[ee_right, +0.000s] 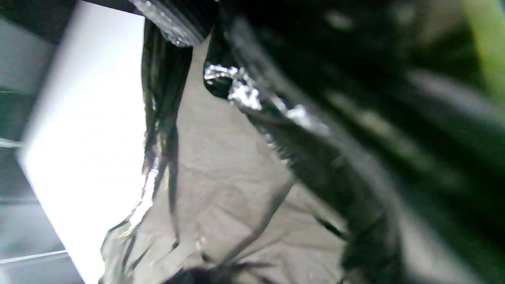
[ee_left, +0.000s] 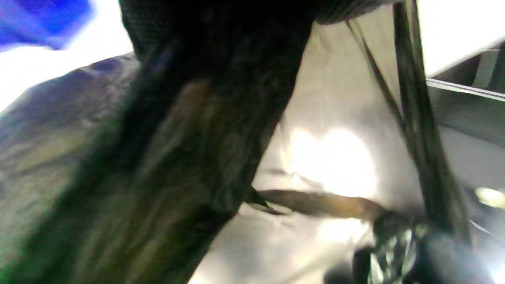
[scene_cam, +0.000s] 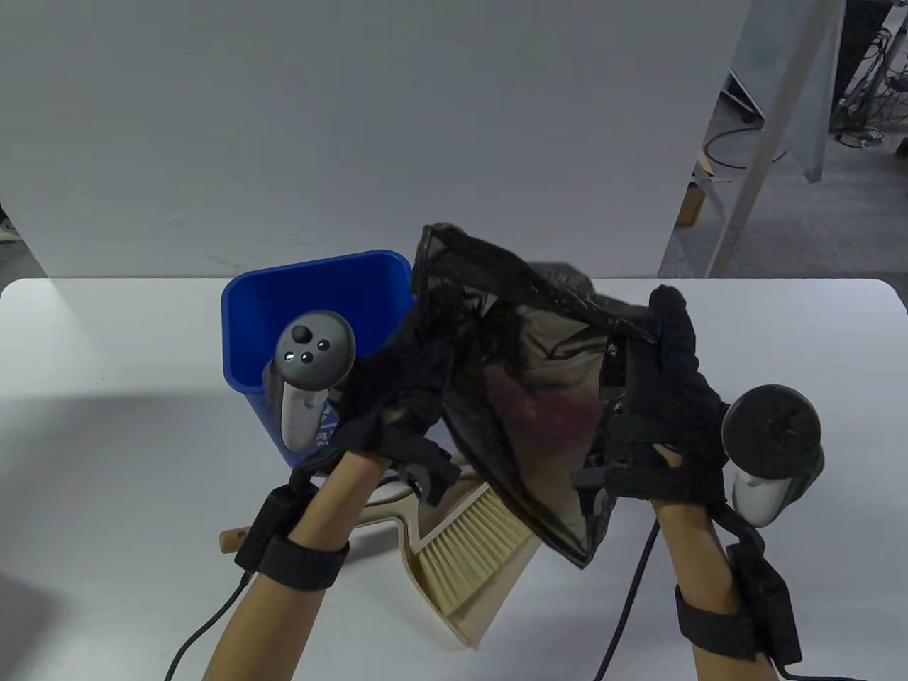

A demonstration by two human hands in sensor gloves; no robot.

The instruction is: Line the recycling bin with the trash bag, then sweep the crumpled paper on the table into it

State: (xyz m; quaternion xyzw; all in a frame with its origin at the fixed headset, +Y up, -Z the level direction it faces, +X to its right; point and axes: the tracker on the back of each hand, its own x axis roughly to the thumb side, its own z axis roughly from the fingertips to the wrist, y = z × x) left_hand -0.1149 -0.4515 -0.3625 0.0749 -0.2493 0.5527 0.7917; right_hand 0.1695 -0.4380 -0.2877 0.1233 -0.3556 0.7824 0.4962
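A thin black trash bag (scene_cam: 528, 383) hangs in the air between both hands, above the table and to the right of the blue recycling bin (scene_cam: 305, 312). My left hand (scene_cam: 401, 386) grips the bag's left edge beside the bin. On the bag's right edge my right hand (scene_cam: 656, 383) grips the plastic, fingers pointing up. Both wrist views are filled by blurred, see-through bag plastic (ee_left: 335, 157) (ee_right: 221, 189); a corner of the bin (ee_left: 43, 19) shows in the left wrist view. No crumpled paper is in view.
A beige dustpan (scene_cam: 461, 603) with a hand brush (scene_cam: 472, 550) lying in it sits near the table's front edge, under the bag. A grey partition wall stands behind the white table (scene_cam: 106, 397). Cables trail from both wrists.
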